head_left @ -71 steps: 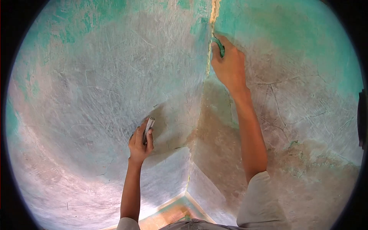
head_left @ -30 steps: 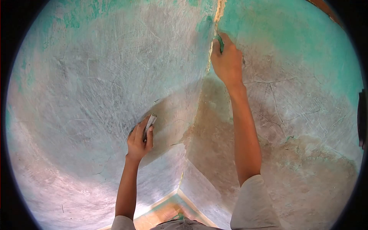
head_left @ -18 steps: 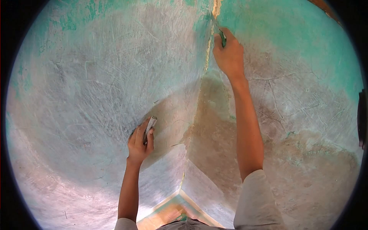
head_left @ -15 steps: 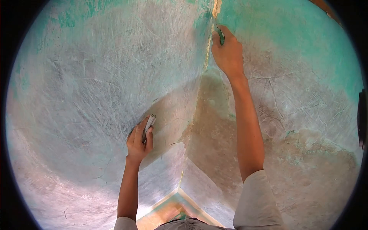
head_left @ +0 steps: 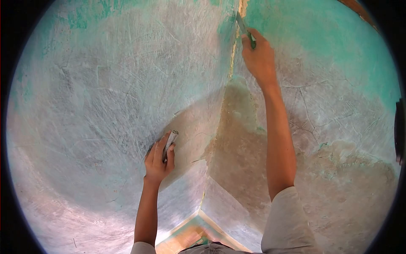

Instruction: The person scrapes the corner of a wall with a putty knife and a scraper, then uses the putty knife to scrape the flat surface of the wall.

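My right hand (head_left: 259,57) grips the green handle of a scraper with a thin grey blade (head_left: 241,23). The blade's tip is at the corner seam (head_left: 232,57), where a yellowish strip runs down between two walls. Lower on the left wall (head_left: 101,93), my left hand (head_left: 160,158) holds a grey, stick-like piece (head_left: 171,142) between thumb and fingers, close to the surface. What the piece is made of is unclear.
Green paint covers the upper part of the right wall (head_left: 321,34); below it are cracks and a brownish patch (head_left: 338,186). A dark object (head_left: 399,131) stands at the right edge. The corner meets a pale-edged floor (head_left: 182,237) at the bottom.
More of the scraper blade shows now, pointing up and left at the seam. Both hands and the whole view have shifted slightly to the right.
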A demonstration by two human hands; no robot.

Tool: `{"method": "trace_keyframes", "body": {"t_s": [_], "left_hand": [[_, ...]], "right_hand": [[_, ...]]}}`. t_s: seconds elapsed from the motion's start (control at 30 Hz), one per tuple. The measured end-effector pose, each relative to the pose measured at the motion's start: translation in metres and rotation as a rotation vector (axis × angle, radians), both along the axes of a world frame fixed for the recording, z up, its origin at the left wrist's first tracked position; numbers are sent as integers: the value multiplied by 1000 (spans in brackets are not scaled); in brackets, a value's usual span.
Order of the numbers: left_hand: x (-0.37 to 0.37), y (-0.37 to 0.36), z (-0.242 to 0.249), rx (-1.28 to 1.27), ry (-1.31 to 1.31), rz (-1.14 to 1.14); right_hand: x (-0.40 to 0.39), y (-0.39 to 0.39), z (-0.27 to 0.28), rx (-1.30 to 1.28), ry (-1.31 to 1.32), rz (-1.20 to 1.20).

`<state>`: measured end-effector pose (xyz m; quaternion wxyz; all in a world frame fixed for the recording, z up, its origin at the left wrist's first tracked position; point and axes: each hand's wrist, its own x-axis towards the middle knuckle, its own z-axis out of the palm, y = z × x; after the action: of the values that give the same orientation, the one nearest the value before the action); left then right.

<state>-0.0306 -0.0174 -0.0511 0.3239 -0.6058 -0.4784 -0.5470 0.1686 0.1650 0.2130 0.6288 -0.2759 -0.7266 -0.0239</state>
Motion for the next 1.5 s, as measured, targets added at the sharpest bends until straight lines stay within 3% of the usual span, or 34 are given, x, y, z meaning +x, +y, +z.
{"method": "trace_keyframes", "body": {"t_s": [0.4,0.5,1.13,1.23,1.37,1.5], "left_hand": [[2,4,4,74,-31,-10],[3,-2,4,-23,-24,-11],[1,3,4,-34,-35,7],[3,0,3,-35,-53,-12],[4,0,8,-34,-72,-45],[3,2,6,-14,-48,-28]], "right_hand": [[-1,-11,0,-21,-18,-10],[0,-8,1,-21,-24,-12],[-10,-13,-9,42,-30,42],[-8,1,-3,-90,14,32],[-10,-7,-2,43,-46,-10],[-6,-1,1,-65,-34,-17]]}}
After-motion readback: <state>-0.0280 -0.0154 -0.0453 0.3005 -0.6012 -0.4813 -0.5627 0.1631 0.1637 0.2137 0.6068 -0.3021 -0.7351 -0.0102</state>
